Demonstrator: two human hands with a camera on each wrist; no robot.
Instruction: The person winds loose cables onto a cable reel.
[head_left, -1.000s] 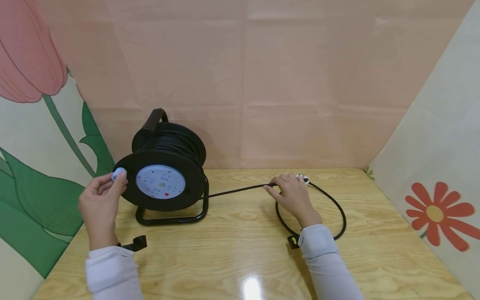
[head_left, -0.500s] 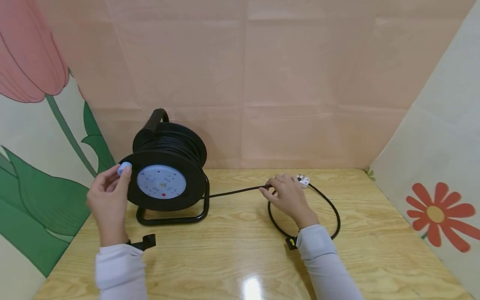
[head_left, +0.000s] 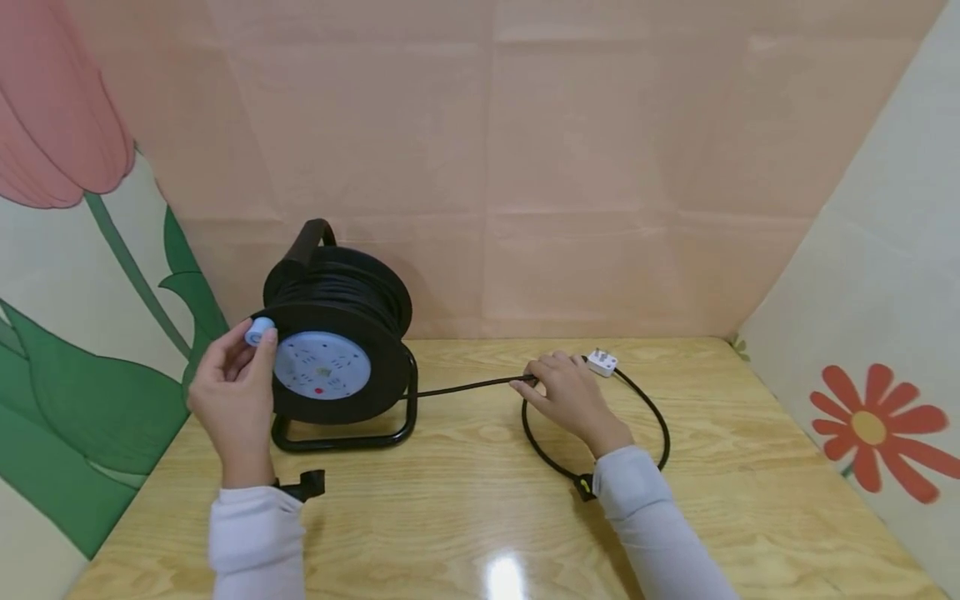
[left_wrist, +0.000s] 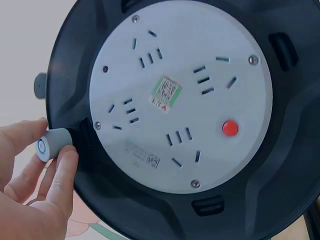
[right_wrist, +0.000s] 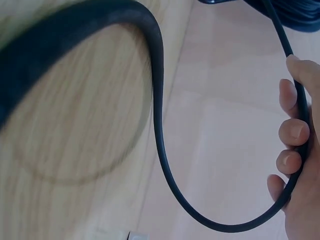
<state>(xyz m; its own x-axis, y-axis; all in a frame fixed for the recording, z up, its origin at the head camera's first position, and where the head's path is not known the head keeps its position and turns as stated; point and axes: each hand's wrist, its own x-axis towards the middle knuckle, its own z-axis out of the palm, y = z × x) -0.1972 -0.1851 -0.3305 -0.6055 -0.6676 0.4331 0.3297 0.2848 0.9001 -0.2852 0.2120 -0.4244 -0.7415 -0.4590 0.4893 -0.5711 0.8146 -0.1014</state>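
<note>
A black cable reel (head_left: 352,279) stands on its tubular frame at the left, dark cable wound round its drum. Its front disc carries a pale socket panel (left_wrist: 175,105) with several slotted outlets and a red button (left_wrist: 230,128). My left hand (head_left: 238,392) pinches the light grey knob (left_wrist: 54,144) at the disc's left edge between thumb and fingers. To the right, my right hand (head_left: 572,398) holds the black cable (head_left: 465,386), its fingers curled round it in the right wrist view. Past the hand the cable loops round to a white plug (head_left: 602,362).
The reel's carrying handle (head_left: 309,237) rises at the back. A wood-grain table (head_left: 450,517) lies under everything, with a pink sheet (head_left: 570,167) behind. Flower-printed panels (head_left: 870,425) flank both sides. Black wrist mounts show at both cuffs.
My left hand has carried the knob up and to the right, turning the disc and its red button. My right hand, holding the cable, has shifted slightly left, and the loop and plug have followed.
</note>
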